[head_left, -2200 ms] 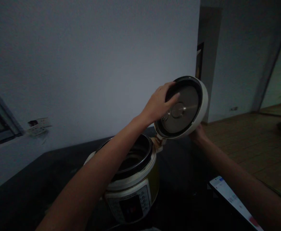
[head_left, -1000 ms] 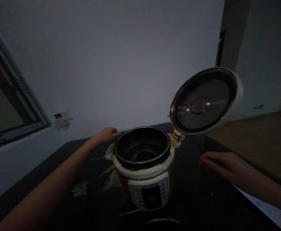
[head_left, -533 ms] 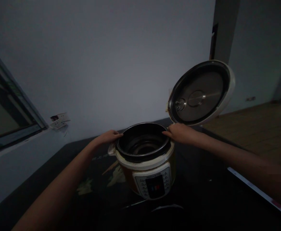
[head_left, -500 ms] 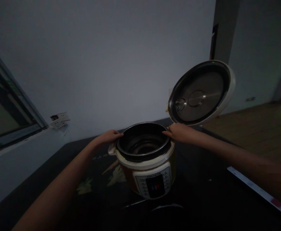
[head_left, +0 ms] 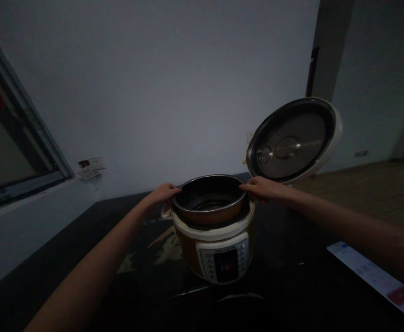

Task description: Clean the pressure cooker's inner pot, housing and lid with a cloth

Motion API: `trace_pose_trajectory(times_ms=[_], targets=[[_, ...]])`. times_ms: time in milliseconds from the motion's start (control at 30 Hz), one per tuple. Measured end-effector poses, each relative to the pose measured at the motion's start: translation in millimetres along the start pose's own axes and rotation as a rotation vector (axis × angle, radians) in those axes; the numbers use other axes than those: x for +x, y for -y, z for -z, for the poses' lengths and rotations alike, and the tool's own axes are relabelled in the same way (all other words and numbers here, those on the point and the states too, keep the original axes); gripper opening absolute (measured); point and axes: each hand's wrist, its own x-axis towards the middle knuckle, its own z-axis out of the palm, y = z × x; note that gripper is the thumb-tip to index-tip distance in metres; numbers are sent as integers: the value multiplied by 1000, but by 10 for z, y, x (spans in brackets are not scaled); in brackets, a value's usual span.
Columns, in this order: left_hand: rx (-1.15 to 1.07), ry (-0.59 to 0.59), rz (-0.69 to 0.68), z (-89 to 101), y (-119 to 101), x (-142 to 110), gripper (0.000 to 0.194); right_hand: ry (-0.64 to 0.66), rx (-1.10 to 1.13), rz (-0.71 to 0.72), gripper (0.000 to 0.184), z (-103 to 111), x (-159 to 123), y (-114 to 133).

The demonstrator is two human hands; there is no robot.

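Observation:
An electric pressure cooker (head_left: 188, 249) with a white rim and a front control panel stands on a dark table, its round lid (head_left: 292, 138) swung up at the right. Its inner pot (head_left: 210, 216), dark inside and brownish outside, sits partly raised above the cooker's rim. My left hand (head_left: 165, 192) pinches the pot's left edge, thumb on the inside. At the opposite edge my right hand (head_left: 260, 189) grips the pot the same way. The fingers under the rim are partly hidden on both sides.
A flat white panel with a red patch (head_left: 378, 276) lies at the table's right side. Behind the dark table (head_left: 119, 216) rises a pale wall (head_left: 174, 101). Wall sockets (head_left: 91, 167) show at the left, beside a window (head_left: 11, 138).
Both hands have lifted the inner pot partway, so its brownish outer side now shows above the cooker's rim. The view has shifted slightly.

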Motion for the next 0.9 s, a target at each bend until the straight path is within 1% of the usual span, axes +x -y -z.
trace_pose_trajectory(times_ms=[133,300,533,767,900], targets=[[-112,-57,7,57,-93,-9,28,-23,141,3,42,21,-61,61],[-273,-129,8,135,-227,5,24,-64,269,17,39,108,-122,191],[-492,-229,-35,291,-518,-115,18,-169,512,27,34,242,-112,382],[-695,-323,-101,459,-735,-127,16,-244,595,129,37,382,-117,559],[-788,-336,-146,556,-878,-207,23,-260,632,185,38,462,-160,646]])
